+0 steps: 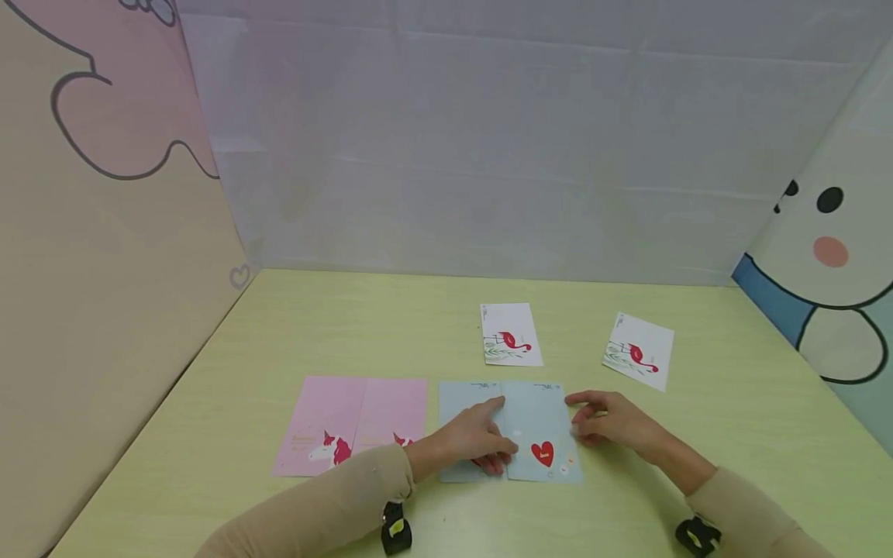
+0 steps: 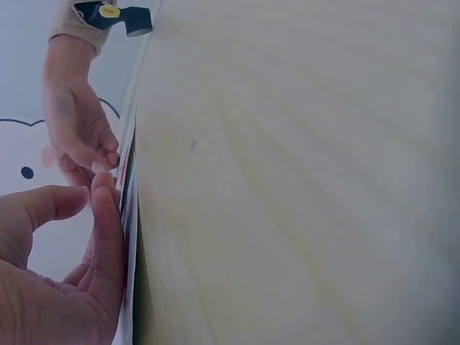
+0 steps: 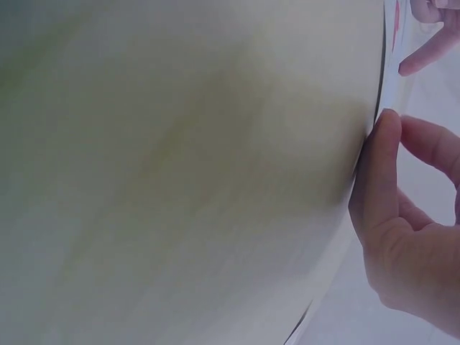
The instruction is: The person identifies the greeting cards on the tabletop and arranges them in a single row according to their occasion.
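Two light blue cards lie edge to edge on the table. My left hand [image 1: 474, 435] lies across the left blue card [image 1: 453, 395], covering much of it. Its index finger extends to the seam, and other fingertips touch near the left edge of the right blue card [image 1: 525, 418], which bears a red heart. At that card's right edge is my right hand [image 1: 617, 422], fingertips against or just beside it. In the left wrist view, the left hand [image 2: 65, 280] has its thumb apart from the fingers. The right wrist view shows the right hand [image 3: 402, 223] with extended fingers low at the card's edge.
Left of the blue cards, a pair of pink unicorn cards [image 1: 331, 403] lies side by side, partly behind my left forearm. Farther back are a white flamingo card [image 1: 508, 322] and a second, tilted flamingo card [image 1: 649, 341]. A pale sheet [image 1: 446, 155] stands behind the table [image 1: 349, 325].
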Available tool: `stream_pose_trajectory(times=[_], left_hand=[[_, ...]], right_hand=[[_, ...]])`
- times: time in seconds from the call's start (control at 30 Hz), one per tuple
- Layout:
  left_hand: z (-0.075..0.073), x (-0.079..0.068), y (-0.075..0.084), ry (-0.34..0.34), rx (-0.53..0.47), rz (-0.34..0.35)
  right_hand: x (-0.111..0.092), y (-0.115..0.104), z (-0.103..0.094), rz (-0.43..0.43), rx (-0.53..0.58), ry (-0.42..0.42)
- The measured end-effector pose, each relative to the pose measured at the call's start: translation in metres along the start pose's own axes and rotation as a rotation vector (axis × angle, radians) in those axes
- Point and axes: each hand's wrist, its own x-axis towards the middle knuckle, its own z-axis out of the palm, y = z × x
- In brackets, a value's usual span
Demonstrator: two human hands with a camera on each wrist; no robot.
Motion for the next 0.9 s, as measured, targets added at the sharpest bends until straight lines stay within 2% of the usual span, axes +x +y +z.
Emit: stream_pose_trajectory(times=[0.27,0.57,0.73,0.9], left_hand=[[-0.003,-0.002,0.000,-0.007,0.002,0.004],[-0.003,-0.001,-0.001,0.019,-0.006,0.015],[-0.006,0.001,0.004,0.050,-0.020,0.090],[-0.017,0.004,0.016,0.109,-0.120,0.162]], right_hand=[[0.003,0.001,-0.001,-0.022,-0.014,-0.007],[0.003,-0.002,0.000,0.005,0.004,0.032],[0.003,-0.003,-0.009,-0.022,0.053,0.096],[0.004,-0.007,-0.027,-0.109,0.126,0.164]])
